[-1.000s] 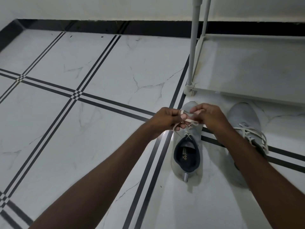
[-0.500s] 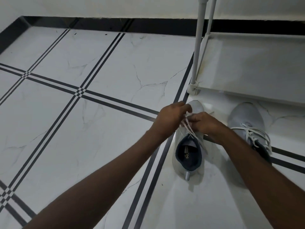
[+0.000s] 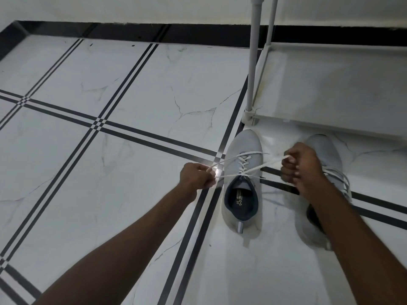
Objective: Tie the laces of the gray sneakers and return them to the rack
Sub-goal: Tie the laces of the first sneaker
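Two gray sneakers stand on the tiled floor, toes toward the rack. The left sneaker point(image 3: 242, 150) has a dark blue lining and white laces point(image 3: 244, 160) crossed over its tongue. My left hand point(image 3: 197, 178) grips one lace end, pulled out to the left of the shoe. My right hand point(image 3: 300, 167) grips the other end, pulled out to the right. The laces are stretched taut between both hands. The right sneaker point(image 3: 318, 143) lies partly behind my right hand and forearm, its white laces loose at its side.
The white shoe rack's bottom shelf point(image 3: 334, 89) sits just beyond the sneakers at the upper right, with its two upright poles point(image 3: 253, 62) at the shelf's left corner. White marble tiles with black stripe lines cover the floor; a black skirting band point(image 3: 132, 31) runs along the far wall.
My hands were bunched together over the left sneaker's tongue. They have now moved apart, left hand leftward and right hand rightward, drawing the lace ends out tight.
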Demonstrator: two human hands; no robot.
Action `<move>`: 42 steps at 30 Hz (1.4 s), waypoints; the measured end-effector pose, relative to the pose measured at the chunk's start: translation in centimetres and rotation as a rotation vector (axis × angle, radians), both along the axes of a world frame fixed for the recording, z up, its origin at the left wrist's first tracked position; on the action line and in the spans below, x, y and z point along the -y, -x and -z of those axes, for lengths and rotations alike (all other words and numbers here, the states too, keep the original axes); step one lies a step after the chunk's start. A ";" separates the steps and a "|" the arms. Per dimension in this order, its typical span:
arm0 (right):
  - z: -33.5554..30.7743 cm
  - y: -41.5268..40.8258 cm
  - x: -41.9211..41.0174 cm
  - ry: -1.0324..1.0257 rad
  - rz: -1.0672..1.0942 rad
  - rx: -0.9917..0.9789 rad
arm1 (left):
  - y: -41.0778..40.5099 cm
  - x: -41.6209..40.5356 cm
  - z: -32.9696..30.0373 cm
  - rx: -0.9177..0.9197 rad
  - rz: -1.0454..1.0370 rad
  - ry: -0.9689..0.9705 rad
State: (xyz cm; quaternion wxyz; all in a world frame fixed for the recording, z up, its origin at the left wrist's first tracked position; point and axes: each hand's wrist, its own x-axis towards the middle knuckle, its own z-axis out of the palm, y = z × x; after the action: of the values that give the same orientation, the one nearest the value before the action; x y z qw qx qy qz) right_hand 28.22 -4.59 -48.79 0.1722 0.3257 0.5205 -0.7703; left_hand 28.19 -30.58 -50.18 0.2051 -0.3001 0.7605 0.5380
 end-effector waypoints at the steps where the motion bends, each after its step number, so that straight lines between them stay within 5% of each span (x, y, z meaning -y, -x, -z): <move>1: 0.4 -0.3 -0.8 -0.259 -0.152 -0.016 | -0.1 0.2 0.5 0.010 0.035 0.037; 4: 0.1 -0.8 -1.2 -1.063 -0.768 -0.091 | 0.1 -0.2 0.8 -0.203 0.352 0.334; 7: -0.6 -1.0 -0.1 -1.164 -0.925 -0.117 | 0.2 -1.9 0.0 -0.419 0.664 0.377; 11: 0.3 -1.2 3.0 -1.262 -0.841 -0.242 | -0.2 -3.5 0.3 -0.383 0.813 0.415; 16: 2.4 -1.9 5.4 -1.263 -0.735 -0.556 | 0.6 -3.2 -0.1 -0.311 0.779 0.385; 22: 3.2 -2.1 4.3 -1.069 -0.593 -0.433 | 1.1 -2.3 -0.4 -0.302 0.776 0.246; 28: 4.2 -2.9 5.1 -1.108 -0.667 -0.357 | 1.5 -2.0 0.5 -0.359 0.821 0.397; 34: 3.1 -1.9 4.0 -0.476 -0.438 -0.067 | 1.7 -1.0 0.5 -0.298 0.852 0.341; 42: 4.4 -1.7 0.7 -0.751 -0.674 -0.180 | 0.8 0.5 1.9 -0.291 0.793 0.455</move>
State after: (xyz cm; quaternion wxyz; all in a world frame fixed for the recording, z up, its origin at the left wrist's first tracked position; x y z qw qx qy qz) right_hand 29.89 -5.27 -53.19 0.2367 0.1117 0.8502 -0.4567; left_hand 27.34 -31.07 -52.11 0.2153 0.0544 0.9356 0.2746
